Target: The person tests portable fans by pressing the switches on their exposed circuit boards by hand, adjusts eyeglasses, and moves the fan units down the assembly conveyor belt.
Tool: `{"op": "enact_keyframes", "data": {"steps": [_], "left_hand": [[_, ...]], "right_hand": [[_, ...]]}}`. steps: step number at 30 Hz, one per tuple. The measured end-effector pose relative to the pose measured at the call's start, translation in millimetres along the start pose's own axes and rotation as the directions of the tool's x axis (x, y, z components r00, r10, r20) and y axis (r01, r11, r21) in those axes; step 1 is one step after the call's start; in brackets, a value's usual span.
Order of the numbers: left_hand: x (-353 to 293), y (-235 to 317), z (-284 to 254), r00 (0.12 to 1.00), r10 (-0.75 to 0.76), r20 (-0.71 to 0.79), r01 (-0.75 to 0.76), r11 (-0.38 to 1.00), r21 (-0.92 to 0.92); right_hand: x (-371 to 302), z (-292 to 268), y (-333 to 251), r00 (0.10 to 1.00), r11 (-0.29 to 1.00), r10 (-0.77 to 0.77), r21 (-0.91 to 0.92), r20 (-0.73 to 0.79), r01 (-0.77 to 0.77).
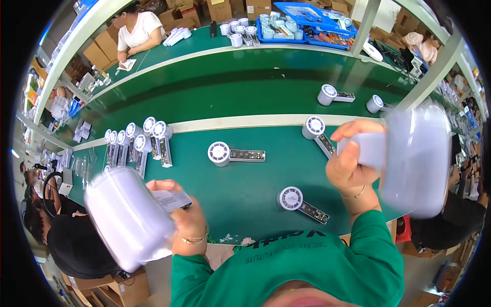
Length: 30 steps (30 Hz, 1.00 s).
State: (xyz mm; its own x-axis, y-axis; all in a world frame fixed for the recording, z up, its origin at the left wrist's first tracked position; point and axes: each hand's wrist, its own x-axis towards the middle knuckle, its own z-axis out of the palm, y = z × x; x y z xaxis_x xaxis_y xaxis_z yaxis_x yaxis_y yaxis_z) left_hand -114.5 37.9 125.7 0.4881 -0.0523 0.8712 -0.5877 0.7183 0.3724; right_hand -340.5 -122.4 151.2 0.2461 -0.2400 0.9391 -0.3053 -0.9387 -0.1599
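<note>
My left hand (189, 219) is closed round the short handle of a white handheld fan (128, 217), its big rounded head tilted and smeared by motion. At the right, my right hand (349, 166) grips the handle of another white handheld fan (415, 158), also blurred and raised near the camera. Between the hands, one fan with its handle's circuit board bare (291, 198) lies near the front edge. Another opened fan (220, 153) rests mid-table, handle pointing right. Just beyond my right hand is a third opened fan (313, 127), its handle partly hidden by that hand.
Several opened fans (140, 144) stand grouped at the left of the green table (235, 194). Past a white rail (245, 122), a green conveyor belt (230, 87) carries two more fans. Blue trays (312, 23) of parts sit beyond. Other people (140, 30) sit around; metal posts rise on both sides.
</note>
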Motion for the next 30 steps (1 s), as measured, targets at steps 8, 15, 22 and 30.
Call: {"op": "enact_keyframes", "data": {"steps": [8, 15, 22, 30], "left_hand": [[5.9, -75.8, 28.5, 0.772, -0.636, -0.011, 0.636, 0.771, 0.026], [-2.1, -122.5, 18.6, 0.74, -0.671, 0.052, 0.673, 0.738, -0.047], [18.0, -169.6, 13.6, 0.587, -0.805, 0.083, 0.81, 0.583, -0.07], [33.6, -232.2, 14.8, 0.54, -0.824, 0.174, 0.838, 0.546, -0.013]], "right_hand": [[15.0, 52.5, 14.7, 0.775, 0.574, 0.554, 0.534, 0.306, -0.621], [14.2, 94.2, 37.4, 0.592, 0.314, 0.649, 0.541, 0.478, -0.78], [23.3, 131.0, 55.3, 0.555, 0.394, 0.669, 0.397, 0.494, -0.829], [18.1, 169.3, 103.1, 0.603, 0.575, 0.67, 0.21, 0.433, -0.79]]}}
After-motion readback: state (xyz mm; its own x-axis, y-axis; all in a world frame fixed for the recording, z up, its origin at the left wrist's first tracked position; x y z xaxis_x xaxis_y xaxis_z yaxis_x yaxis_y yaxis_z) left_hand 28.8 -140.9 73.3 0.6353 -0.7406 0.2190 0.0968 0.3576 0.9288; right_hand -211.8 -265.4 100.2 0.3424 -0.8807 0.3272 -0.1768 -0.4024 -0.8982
